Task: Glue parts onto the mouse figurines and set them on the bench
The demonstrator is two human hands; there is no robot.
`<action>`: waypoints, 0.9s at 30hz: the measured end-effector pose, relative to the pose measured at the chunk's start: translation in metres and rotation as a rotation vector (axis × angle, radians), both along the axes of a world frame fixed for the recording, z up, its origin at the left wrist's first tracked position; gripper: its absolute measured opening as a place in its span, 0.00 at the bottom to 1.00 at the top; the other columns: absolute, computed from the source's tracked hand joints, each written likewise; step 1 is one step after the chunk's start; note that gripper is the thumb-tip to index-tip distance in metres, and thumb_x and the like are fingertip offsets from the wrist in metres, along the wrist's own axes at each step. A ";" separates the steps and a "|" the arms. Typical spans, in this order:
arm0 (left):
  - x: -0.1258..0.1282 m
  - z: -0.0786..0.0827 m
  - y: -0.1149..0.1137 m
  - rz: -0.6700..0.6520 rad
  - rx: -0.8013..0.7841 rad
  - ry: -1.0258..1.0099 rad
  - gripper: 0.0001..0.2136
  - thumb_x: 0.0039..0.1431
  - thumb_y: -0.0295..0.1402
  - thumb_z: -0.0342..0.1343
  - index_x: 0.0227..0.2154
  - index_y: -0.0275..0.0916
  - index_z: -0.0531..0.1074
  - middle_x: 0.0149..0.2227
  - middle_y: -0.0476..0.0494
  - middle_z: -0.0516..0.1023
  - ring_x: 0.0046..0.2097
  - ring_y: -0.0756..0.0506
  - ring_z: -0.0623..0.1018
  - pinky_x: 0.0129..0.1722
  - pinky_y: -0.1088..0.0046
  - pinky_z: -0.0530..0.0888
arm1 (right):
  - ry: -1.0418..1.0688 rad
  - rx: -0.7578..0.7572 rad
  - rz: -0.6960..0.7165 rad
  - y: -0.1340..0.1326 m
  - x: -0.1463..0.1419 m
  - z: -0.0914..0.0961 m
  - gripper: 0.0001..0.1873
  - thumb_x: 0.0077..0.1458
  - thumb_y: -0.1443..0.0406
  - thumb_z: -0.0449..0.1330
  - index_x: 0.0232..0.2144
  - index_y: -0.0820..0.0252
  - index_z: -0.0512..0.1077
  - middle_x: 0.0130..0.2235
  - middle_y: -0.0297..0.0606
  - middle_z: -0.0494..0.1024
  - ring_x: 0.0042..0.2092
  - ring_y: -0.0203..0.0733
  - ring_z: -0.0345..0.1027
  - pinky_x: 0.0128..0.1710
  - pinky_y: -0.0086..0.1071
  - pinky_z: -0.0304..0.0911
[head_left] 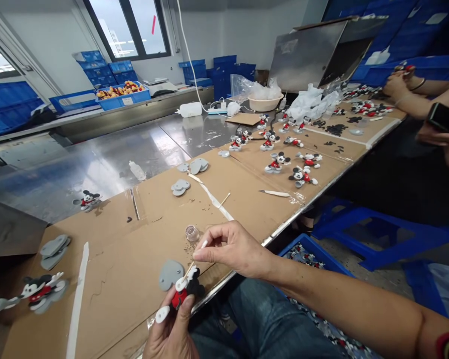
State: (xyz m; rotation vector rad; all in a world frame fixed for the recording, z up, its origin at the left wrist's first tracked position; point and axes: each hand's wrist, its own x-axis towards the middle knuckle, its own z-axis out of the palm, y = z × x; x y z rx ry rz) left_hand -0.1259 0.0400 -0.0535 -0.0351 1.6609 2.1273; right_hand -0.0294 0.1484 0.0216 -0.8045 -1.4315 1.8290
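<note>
My left hand (168, 326) grips a soft Mickey Mouse figure (183, 291) with a red body and black ears, its white-gloved arm sticking out to the lower left. My right hand (228, 248) pinches a thin wooden stick (189, 271), whose tip touches the figure's white glove near the top. A small glass jar (192, 233) stands on the cardboard (134, 259) just beyond my right fingers. Beside the figure lies a grey heart-shaped piece (171, 275). Several finished figures and grey pieces are spread along the cardboard.
A co-worker's hands (396, 86) work at the far right end. A flat modelling tool (274, 193) lies on the cardboard. Below the table edge sits a blue crate (314, 259) of figures. A blue stool (377, 229) stands right. Stacked blue crates (217, 75) line the back.
</note>
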 end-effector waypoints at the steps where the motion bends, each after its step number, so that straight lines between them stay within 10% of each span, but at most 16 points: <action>1: 0.000 0.000 0.000 0.001 -0.002 -0.003 0.27 0.14 0.44 0.77 0.26 0.43 0.80 0.29 0.56 0.82 0.33 0.52 0.78 0.52 0.75 0.75 | -0.003 -0.005 0.004 0.000 -0.001 -0.001 0.17 0.36 0.59 0.75 0.20 0.63 0.74 0.26 0.32 0.77 0.31 0.33 0.67 0.35 0.28 0.63; 8: -0.001 0.002 0.000 -0.013 -0.011 -0.046 0.28 0.13 0.43 0.77 0.26 0.43 0.80 0.28 0.55 0.81 0.36 0.49 0.78 0.61 0.61 0.68 | -0.010 0.046 -0.005 -0.001 -0.002 0.001 0.15 0.38 0.59 0.75 0.20 0.63 0.75 0.27 0.32 0.76 0.30 0.33 0.67 0.33 0.28 0.62; 23: -0.008 -0.019 -0.004 -0.011 0.001 0.053 0.25 0.22 0.35 0.77 0.32 0.40 0.81 0.28 0.51 0.82 0.30 0.50 0.80 0.43 0.81 0.76 | -0.212 0.326 -0.257 0.035 -0.008 -0.018 0.09 0.48 0.63 0.68 0.22 0.62 0.74 0.27 0.35 0.78 0.31 0.36 0.69 0.34 0.30 0.62; 27: -0.009 -0.029 -0.007 -0.063 -0.035 0.171 0.24 0.29 0.37 0.76 0.36 0.38 0.81 0.29 0.47 0.83 0.34 0.43 0.82 0.50 0.64 0.76 | -0.276 0.440 -0.300 0.044 -0.012 -0.027 0.07 0.49 0.67 0.66 0.21 0.61 0.74 0.29 0.36 0.79 0.33 0.38 0.69 0.37 0.32 0.62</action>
